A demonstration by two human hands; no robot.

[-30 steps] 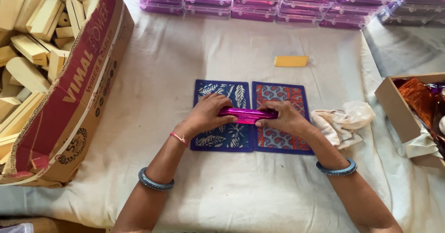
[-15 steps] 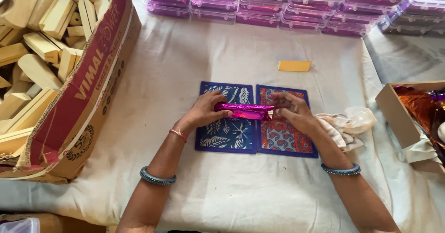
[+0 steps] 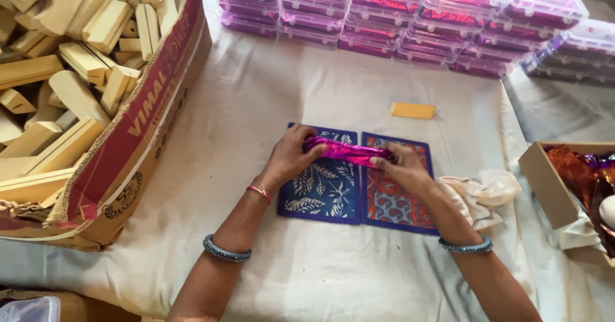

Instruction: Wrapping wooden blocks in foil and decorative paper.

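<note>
the left hand [image 3: 291, 158] and the right hand [image 3: 400, 168] each pinch one end of a shiny magenta foil-wrapped stick [image 3: 346, 150], held level just above two patterned blue tiles [image 3: 320, 197] lying side by side on the cloth-covered bench [image 3: 269, 98]. a cardboard box of wooden blocks [image 3: 77, 72] sits at the left, and stacked purple plastic cases [image 3: 410, 14] line the far edge.

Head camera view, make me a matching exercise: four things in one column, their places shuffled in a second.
1. pink foil-wrapped bar
2. yellow block
3. wooden blocks
4. crumpled cloth

A. in the big cardboard box at left
B. held between both hands
C. beside the red patterned tile
D. alone on the sheet beyond the tiles

Pairs: 1-B, 2-D, 3-A, 4-C
</note>
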